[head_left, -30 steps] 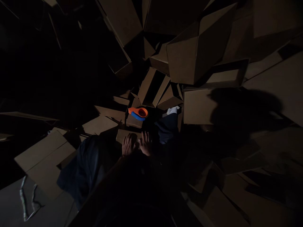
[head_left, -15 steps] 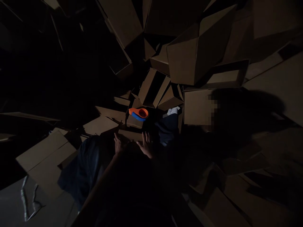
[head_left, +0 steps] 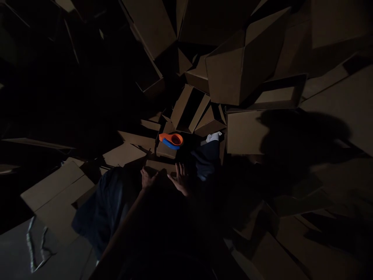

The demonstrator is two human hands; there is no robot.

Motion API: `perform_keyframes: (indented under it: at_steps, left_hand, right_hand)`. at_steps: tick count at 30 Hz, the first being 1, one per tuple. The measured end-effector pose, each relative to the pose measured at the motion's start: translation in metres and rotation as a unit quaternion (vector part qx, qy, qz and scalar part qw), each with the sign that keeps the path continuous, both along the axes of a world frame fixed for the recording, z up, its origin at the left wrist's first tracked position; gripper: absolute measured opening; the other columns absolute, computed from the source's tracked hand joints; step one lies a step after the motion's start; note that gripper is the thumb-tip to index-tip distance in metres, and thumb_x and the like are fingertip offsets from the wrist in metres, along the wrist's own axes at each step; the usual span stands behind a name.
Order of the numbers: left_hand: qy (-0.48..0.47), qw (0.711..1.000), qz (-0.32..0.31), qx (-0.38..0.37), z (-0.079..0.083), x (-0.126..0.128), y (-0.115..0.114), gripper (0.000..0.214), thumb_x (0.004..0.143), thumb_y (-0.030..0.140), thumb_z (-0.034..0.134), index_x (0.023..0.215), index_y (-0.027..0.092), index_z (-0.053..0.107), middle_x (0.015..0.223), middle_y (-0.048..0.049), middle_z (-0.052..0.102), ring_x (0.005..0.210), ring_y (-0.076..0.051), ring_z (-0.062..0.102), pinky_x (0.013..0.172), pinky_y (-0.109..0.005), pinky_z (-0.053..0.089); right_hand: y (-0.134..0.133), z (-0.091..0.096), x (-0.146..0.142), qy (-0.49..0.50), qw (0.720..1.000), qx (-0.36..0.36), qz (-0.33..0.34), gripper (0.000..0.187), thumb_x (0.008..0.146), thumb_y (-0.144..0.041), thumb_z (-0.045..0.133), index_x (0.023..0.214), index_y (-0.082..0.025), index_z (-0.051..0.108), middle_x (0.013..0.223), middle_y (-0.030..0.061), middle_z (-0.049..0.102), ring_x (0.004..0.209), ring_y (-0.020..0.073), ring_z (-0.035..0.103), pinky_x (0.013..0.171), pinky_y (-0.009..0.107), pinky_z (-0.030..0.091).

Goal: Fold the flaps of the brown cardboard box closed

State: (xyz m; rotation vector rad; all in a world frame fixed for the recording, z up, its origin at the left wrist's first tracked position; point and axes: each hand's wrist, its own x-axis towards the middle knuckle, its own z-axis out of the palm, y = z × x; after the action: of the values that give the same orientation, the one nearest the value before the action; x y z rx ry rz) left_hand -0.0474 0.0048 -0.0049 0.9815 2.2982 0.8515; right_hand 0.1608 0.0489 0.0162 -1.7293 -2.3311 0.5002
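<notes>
Small cardboard box (head_left: pixel 159 166) sits dead centre, right in front of me, between my knees; its long axis runs left-right, lit top edge on the far side, near part lost in shadow. My left hand (head_left: pixel 146 179) is on its left end, fingers curled at the edge; my right hand (head_left: pixel 182 181) is on its right end, palm down, fingers spread and pointing far. Hands apart, one at each end, both touching the cardboard; too dark to tell whether either actually grips it. Just beyond the box, slightly right, an orange and blue tape dispenser (head_left: pixel 171 140) rests on another small carton (head_left: pixel 165 151), handle pointing left, round orange end to the right. My dark trouser leg (head_left: pixel 107 202) lies left and near of the box, the other leg (head_left: pixel 206 159) goes far-right, with a white scrap (head_left: pixel 213 137) at its far end. Flat cardboard sheets (head_left: pixel 55 196) lie on the left. Open cartons are piled far behind, a big one (head_left: pixel 233 74) at upper right and an open one (head_left: pixel 189 109) just beyond the dispenser. A crumpled strip of clear tape (head_left: pixel 35 245) lies on the floor at near left.
</notes>
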Motion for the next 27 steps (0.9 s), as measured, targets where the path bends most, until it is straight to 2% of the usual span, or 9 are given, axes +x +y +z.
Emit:
perform_keyframes:
  at_steps: [3,8,12,18,20,24,27]
  left_hand:
    - [-0.013,1.000,-0.021,0.015,0.001,-0.001,-0.002,0.103,0.064,0.050,0.082,0.141,0.003,0.035,0.131,-0.0241,0.047,0.128,-0.041,0.052,0.109,-0.054,0.044]
    - [-0.038,0.999,-0.015,0.008,0.003,-0.001,-0.002,0.101,0.063,0.046,0.083,0.141,0.004,0.033,0.129,-0.0234,0.046,0.121,-0.041,0.057,0.103,-0.055,0.048]
    - [-0.046,0.999,-0.009,0.007,0.002,-0.003,-0.001,0.099,0.063,0.044,0.083,0.139,0.005,0.033,0.130,-0.0238,0.046,0.121,-0.041,0.057,0.103,-0.055,0.048]
    - [-0.040,0.999,-0.021,0.009,0.001,-0.005,-0.002,0.094,0.063,0.041,0.081,0.136,0.005,0.035,0.128,-0.0223,0.045,0.122,-0.039,0.056,0.102,-0.051,0.050]
    - [-0.042,0.999,-0.017,0.008,0.000,-0.004,-0.003,0.094,0.062,0.042,0.081,0.136,0.005,0.035,0.127,-0.0214,0.045,0.123,-0.039,0.055,0.103,-0.052,0.049]
    - [-0.056,0.998,-0.015,0.036,-0.004,-0.005,-0.003,0.093,0.063,0.046,0.080,0.136,0.008,0.037,0.127,-0.0193,0.046,0.123,-0.038,0.055,0.106,-0.053,0.047]
    - [-0.065,0.997,-0.002,0.038,-0.006,-0.005,-0.004,0.092,0.063,0.045,0.080,0.137,0.009,0.038,0.129,-0.0195,0.046,0.125,-0.038,0.054,0.107,-0.054,0.046]
  right_hand:
    - [-0.002,0.000,0.000,-0.001,1.000,0.005,0.004,0.083,0.092,-0.067,0.048,0.159,-0.020,0.031,0.163,0.0131,0.031,0.151,0.0325,0.024,0.115,0.052,0.033]
    - [-0.001,0.001,0.000,-0.003,1.000,-0.005,0.005,0.080,0.091,-0.056,0.057,0.158,-0.018,0.033,0.162,0.0126,0.033,0.151,0.0320,0.024,0.117,0.050,0.032]
    - [0.005,-0.001,0.007,-0.009,0.999,-0.005,0.038,0.076,0.091,-0.050,0.058,0.157,-0.019,0.034,0.161,0.0127,0.033,0.150,0.0304,0.025,0.121,0.045,0.027]
    - [0.011,-0.003,0.013,-0.025,0.998,-0.005,0.056,0.064,0.094,-0.048,0.060,0.150,-0.024,0.042,0.161,0.0107,0.031,0.146,0.0338,0.030,0.120,0.061,0.020]
    - [0.012,-0.003,0.013,-0.024,0.998,-0.003,0.056,0.058,0.095,-0.046,0.061,0.146,-0.023,0.047,0.158,0.0104,0.035,0.143,0.0328,0.035,0.118,0.061,0.025]
    - [0.016,-0.001,0.014,-0.014,0.999,0.002,0.053,0.049,0.096,-0.042,0.061,0.139,-0.020,0.054,0.146,0.0109,0.049,0.131,0.0284,0.051,0.109,0.054,0.042]
    - [0.016,-0.002,0.014,-0.003,0.999,0.006,0.050,0.046,0.096,-0.042,0.061,0.136,-0.020,0.055,0.143,0.0107,0.052,0.126,0.0266,0.054,0.107,0.052,0.045]
